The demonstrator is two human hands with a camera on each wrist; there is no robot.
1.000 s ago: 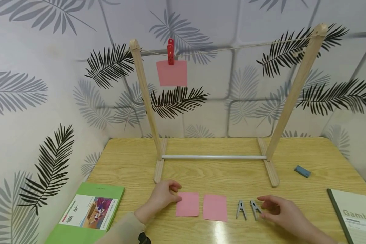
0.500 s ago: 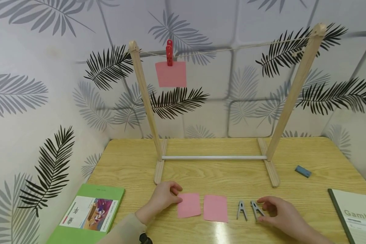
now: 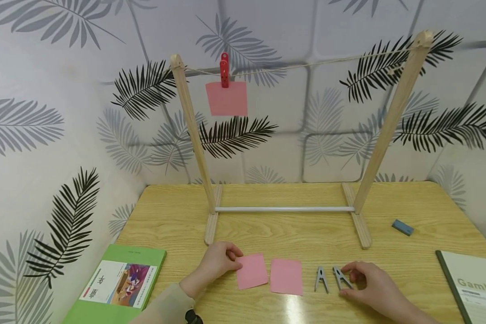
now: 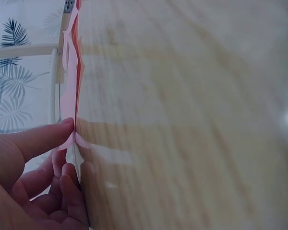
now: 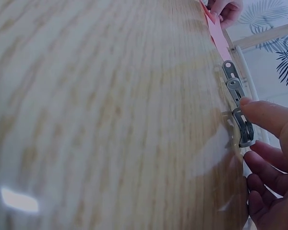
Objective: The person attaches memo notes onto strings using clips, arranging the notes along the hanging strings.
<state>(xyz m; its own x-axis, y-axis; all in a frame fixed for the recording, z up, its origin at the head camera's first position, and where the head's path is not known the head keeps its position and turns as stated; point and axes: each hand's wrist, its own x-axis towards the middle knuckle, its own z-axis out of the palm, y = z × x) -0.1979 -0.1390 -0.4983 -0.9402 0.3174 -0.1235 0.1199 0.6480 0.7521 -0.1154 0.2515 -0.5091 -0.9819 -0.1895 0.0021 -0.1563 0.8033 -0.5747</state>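
Note:
Two pink sticky notes lie side by side on the wooden table in the head view. My left hand [image 3: 220,261] pinches the upper left corner of the left pink sticky note [image 3: 252,272], which lies slightly turned; in the left wrist view the thumb [image 4: 48,136] is on the paper. The right pink sticky note [image 3: 286,276] lies flat. Two grey clothespins stand to its right. My right hand [image 3: 370,285] has thumb and index finger at the right grey clothespin [image 3: 341,277]; the right wrist view has it between them. The left grey clothespin [image 3: 321,279] is untouched.
Behind the notes stands a wooden frame [image 3: 374,168] with a string [image 3: 320,63]; a red clothespin [image 3: 224,72] holds a pink note [image 3: 228,99] on it. A green book [image 3: 146,254] lies left, a notebook [image 3: 475,274] right, and a small blue block [image 3: 402,227] behind it.
The left sticky note has turned slightly anticlockwise, its right side rising, with my left hand at its corner. My right thumb has moved slightly down along the right clothespin.

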